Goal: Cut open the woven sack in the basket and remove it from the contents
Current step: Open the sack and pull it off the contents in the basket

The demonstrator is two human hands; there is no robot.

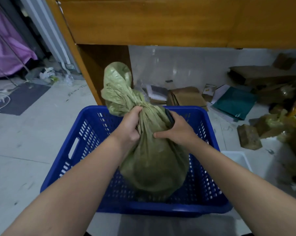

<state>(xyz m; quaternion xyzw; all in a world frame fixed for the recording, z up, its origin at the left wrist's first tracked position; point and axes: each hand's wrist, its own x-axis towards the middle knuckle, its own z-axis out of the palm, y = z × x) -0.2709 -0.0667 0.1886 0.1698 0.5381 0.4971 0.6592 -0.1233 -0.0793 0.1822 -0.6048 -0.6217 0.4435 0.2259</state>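
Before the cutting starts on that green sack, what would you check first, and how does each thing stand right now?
1. Sack sits inside the blue basket: ok.
2. Left hand grips the sack's neck just below the tie: ok.
3. Right hand rests on the sack and holds a dark object, possibly a cutter: cannot tell.
4. Blade out and pointing away from the left hand: cannot tell, no blade shows.
5. Left fingers clear of the cutting line: not ok, both hands sit close together on the neck.
6. Sack already cut: no opening visible, so not yet done.
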